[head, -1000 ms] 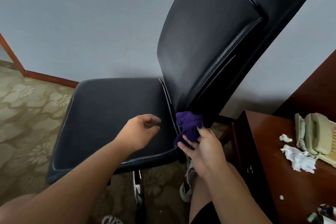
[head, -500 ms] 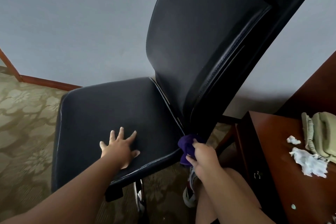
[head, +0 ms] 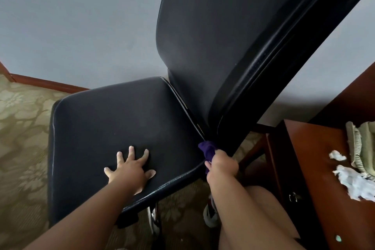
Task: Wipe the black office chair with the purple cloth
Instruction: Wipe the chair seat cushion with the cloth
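A black office chair [head: 203,87] with a smooth, leather-like cover fills the middle of the view, its wide seat [head: 113,119] spreading to the left and its tall backrest [head: 223,26] rising towards the upper right. The left hand [head: 129,170] lies flat on the near part of the seat, palm down, fingers straight and spread, holding nothing. The right hand [head: 223,165] is curled into a fist round a bunched purple cloth [head: 208,149], gripping it at the near right corner of the seat, where the seat's rear edge meets the foot of the backrest. The cloth pokes out above the fist and touches the chair at that seam, and a thin strip of it shows below the fingers. To the right of the chair stands a reddish-brown wooden table [head: 316,168]. A beige telephone with a coiled cord [head: 363,148] sits on it at the edge of the view, with a large crumpled white tissue [head: 353,180] and a smaller white wad [head: 336,156] just beside it. A small metal drawer pull [head: 294,197] shows on the table's front. Under the seat a chrome part of the chair's base [head: 153,217] is visible, and a white sneaker [head: 210,215] shows below the right forearm. The floor is a beige and olive floral carpet [head: 20,128], bordered by a reddish wooden skirting board [head: 50,83] along a plain grey wall [head: 81,26].
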